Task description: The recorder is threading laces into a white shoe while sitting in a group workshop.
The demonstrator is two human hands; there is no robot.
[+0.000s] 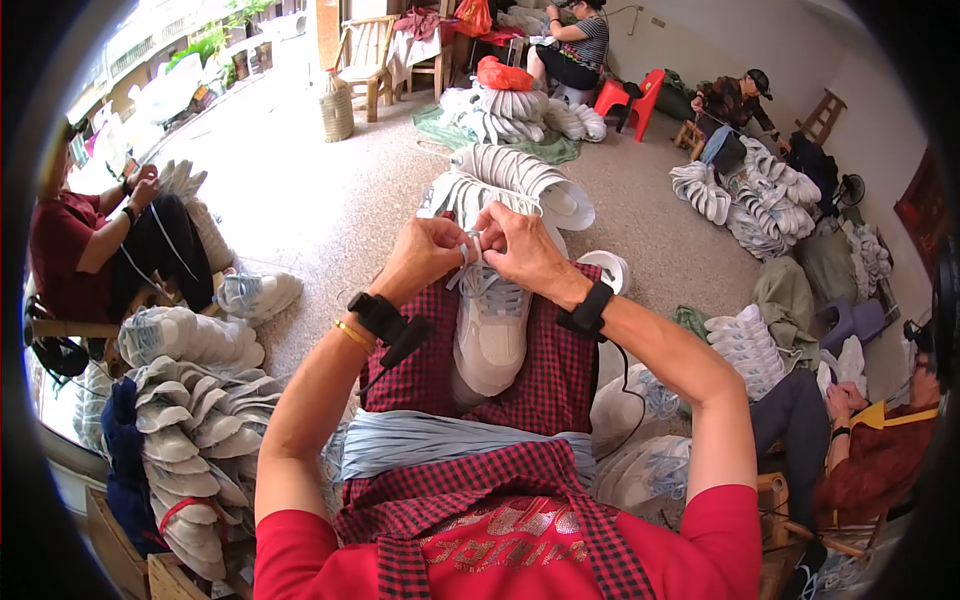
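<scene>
A white sneaker (pixel 490 345) rests between my thighs on the red-and-black checked apron (pixel 400 350), its toe pointing toward me. Pale blue-grey lacing crosses its tongue. At the shoe's far, ankle end, my left hand (pixel 425 258) pinches a pale shoelace (pixel 470 250), which forms a small loop by the fingertips. Close beside it, my right hand (pixel 528 258) pinches the same lace between thumb and finger, knuckles up. The fingertips of both hands nearly meet. Across my lap lies a thick bundle of light blue laces (pixel 450 445).
Nested white shoe uppers (pixel 520 175) lie just beyond my hands. More uppers are heaped at my left (pixel 190 440), with finished-looking sneakers (pixel 640 450) at my right. Co-workers sit at left (pixel 90 235), right (pixel 880 450) and far back (pixel 575 45). A red chair (pixel 635 100) stands behind.
</scene>
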